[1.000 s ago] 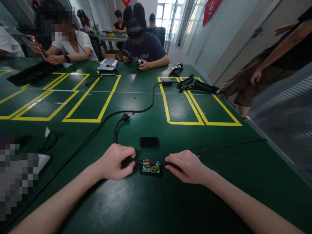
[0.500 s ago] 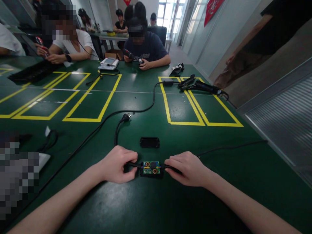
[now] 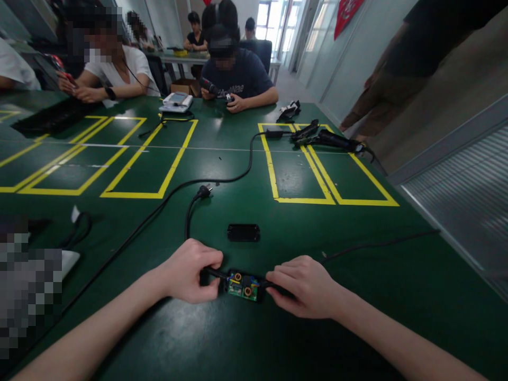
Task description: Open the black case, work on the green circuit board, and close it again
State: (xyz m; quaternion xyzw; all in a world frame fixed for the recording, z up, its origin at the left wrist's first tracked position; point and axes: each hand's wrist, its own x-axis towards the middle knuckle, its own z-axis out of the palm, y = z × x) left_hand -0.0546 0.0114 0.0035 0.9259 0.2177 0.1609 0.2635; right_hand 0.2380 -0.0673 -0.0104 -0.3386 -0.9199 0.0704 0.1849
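Head view: an open power adapter (image 3: 243, 286), its circuit board exposed in the black lower shell, is seen lying on the green surface (image 3: 254, 344) between the two hands. The left hand (image 3: 190, 271) is closed on the plug cable (image 3: 186, 222) where it enters the adapter's left end. The right hand (image 3: 304, 286) has its fingers pinched narrow on the thin cable (image 3: 377, 244) at the adapter's right end.

The step in hand is judged to be the steadying of the adapter by its two cables. Any further handling is judged to call for the board to be kept seated in the shell, with neither cable strained.

Just beyond the adapter a loose black cover (image 3: 243, 232) lies apart from it, and no cable is seen to cross the gap. Farther beyond, the plug (image 3: 205, 190) rests near a long black cord (image 3: 250, 156). Well beyond the adapter and to its right, black tools (image 3: 329, 140) lie over yellow tape lines (image 3: 301, 200). Seated people (image 3: 238, 79) are at work at the far edge.
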